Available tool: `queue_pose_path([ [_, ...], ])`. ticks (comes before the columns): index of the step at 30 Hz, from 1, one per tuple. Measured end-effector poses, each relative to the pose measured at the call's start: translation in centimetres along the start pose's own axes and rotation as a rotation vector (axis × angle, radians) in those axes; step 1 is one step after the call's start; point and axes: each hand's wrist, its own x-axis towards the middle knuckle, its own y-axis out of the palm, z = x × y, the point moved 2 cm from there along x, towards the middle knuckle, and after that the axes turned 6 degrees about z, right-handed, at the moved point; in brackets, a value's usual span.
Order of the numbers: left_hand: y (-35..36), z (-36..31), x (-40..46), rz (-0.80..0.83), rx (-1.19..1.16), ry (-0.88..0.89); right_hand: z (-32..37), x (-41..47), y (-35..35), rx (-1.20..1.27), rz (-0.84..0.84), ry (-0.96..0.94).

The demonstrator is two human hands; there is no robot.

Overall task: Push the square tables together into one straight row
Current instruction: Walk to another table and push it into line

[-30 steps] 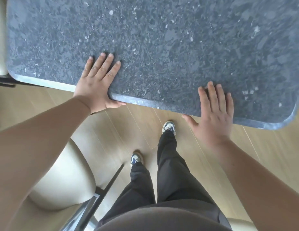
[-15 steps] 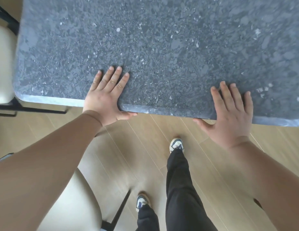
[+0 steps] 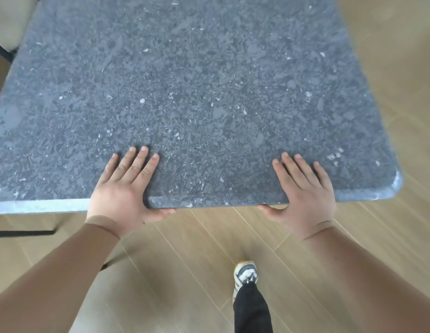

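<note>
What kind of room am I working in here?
Probably a café or dining area: a dark speckled stone-look square table, a cream padded chair at its far left corner, and light wood plank flooring. Both hands press flat on the table's near edge.

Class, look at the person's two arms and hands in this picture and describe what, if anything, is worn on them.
Both forearms are covered by snug, plain brown sleeves that end in a neat cuff line at each wrist. The left hand and right hand are bare: no gloves, rings, watch or bracelets show. The sleeves carry no visible logos, patterns or markings.
</note>
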Motion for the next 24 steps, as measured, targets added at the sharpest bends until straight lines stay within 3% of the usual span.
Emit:
queue_pose_path([
  [12,0.4,-0.1,-0.1,-0.127,0.027,0.044,-0.5,-0.1,0.7,0.029,-0.091,-0.023],
  [24,0.1,-4.1,3.0,-0.087,0.005,-0.015,-6.3,2.6,2.3,0.038,-0.081,-0.080],
])
